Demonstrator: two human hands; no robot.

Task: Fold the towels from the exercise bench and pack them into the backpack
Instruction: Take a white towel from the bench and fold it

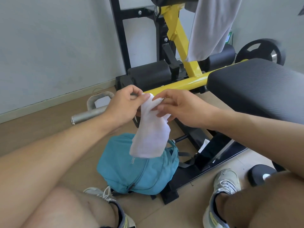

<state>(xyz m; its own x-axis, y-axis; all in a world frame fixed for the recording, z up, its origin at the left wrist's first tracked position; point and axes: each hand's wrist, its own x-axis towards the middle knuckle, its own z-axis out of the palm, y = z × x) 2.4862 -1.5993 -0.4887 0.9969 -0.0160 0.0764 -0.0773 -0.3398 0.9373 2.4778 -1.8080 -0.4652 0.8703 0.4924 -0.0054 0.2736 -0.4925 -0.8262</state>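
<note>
Both hands, left hand [122, 104] and right hand [178, 106], are pinching a small white terry towel [150, 130], dangling right above the teal fabric backpack [138, 168] below them.

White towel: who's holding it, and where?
Both hands, left hand and right hand, pinch the white towel at its top end; the rest hangs over the backpack.

backpack [139, 171]: floor to its left is free | bench frame [194, 170] touches its right side | white towel [151, 134] hangs over its top | shoes [223, 186] near its front
</note>
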